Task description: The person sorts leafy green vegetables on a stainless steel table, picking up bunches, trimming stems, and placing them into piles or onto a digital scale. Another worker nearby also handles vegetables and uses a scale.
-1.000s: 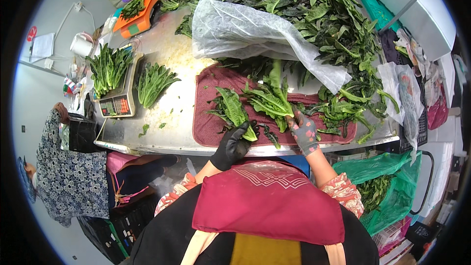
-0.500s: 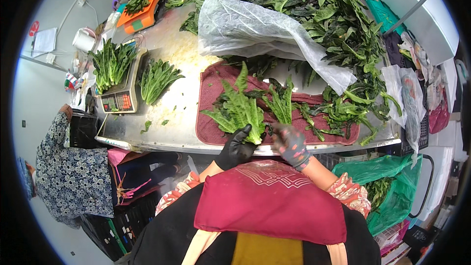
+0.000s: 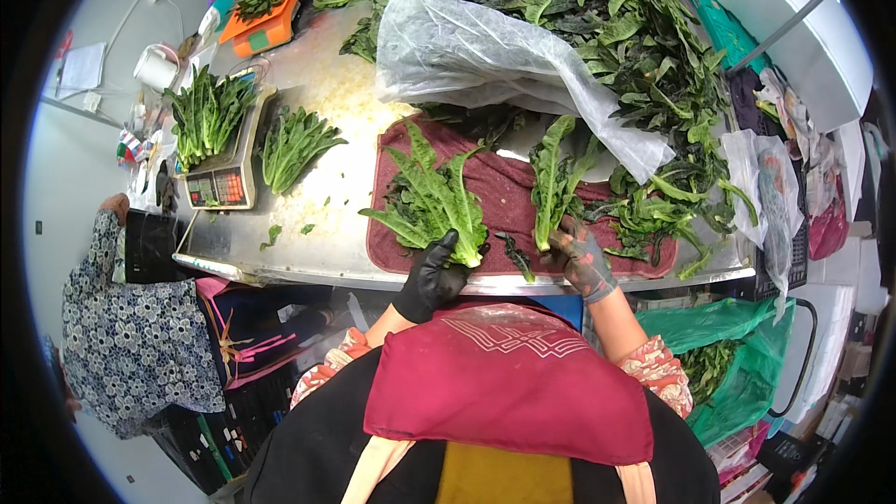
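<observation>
A: Right at the centre, the leafy green bunch (image 3: 439, 210)! Where is it against the hand?
B: Its pale base sits in the black-gloved left hand (image 3: 434, 275), thumb over the stalks, fingers wrapped beneath. That's a grasp, and the leaves fan out ahead of it, over the maroon cloth (image 3: 504, 191).
A: And the right hand (image 3: 581, 263), in the patterned grey glove?
B: Over at a smaller leafy sprig (image 3: 553, 177). The fingertips meet its stalk end, leaves pointing away ahead; whether they've closed on it, I can't tell.
A: Anything between the hands?
B: A dark, narrow leaf (image 3: 515, 257), flat on the cloth, touching neither. Just beyond the right hand, on its right, limp leaves (image 3: 658, 215) lie tangled.
A: Go wider!
B: Left of the left hand, on the metal tabletop (image 3: 345, 215), rests another green bunch (image 3: 297, 149); past that, a scale (image 3: 219, 189) with an upright bunch (image 3: 207, 117) on its pan.
A: And straight ahead of both hands?
B: A crumpled white sheet (image 3: 467, 47), and behind it a great heap of leaves (image 3: 644, 65) curving round to the right. Below and right of the right hand, a green bag (image 3: 737, 401) gapes around more leaves.
</observation>
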`<control>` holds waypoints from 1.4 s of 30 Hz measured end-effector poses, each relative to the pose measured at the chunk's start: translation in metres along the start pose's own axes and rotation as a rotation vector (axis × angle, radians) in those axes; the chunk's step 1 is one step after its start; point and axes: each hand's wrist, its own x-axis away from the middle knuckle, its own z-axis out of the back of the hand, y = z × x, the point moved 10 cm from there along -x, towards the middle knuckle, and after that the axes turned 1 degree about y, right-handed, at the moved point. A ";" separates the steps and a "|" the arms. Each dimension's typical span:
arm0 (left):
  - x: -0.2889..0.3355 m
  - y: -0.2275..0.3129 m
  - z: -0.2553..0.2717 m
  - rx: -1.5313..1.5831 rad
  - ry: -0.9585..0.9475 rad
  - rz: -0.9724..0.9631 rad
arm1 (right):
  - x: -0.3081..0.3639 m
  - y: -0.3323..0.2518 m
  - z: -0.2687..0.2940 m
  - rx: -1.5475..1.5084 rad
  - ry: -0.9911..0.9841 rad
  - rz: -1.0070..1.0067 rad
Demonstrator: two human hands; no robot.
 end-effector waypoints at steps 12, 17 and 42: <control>0.032 0.035 -0.031 -1.561 -0.317 -0.503 | 0.005 -0.008 -0.140 1.368 -0.111 0.656; 0.022 0.073 0.010 -1.124 -0.099 -0.450 | -0.008 0.010 -0.179 1.368 -0.375 0.515; 0.008 0.304 0.065 -2.559 0.964 -0.677 | -0.046 -0.024 -0.138 1.137 -0.178 0.487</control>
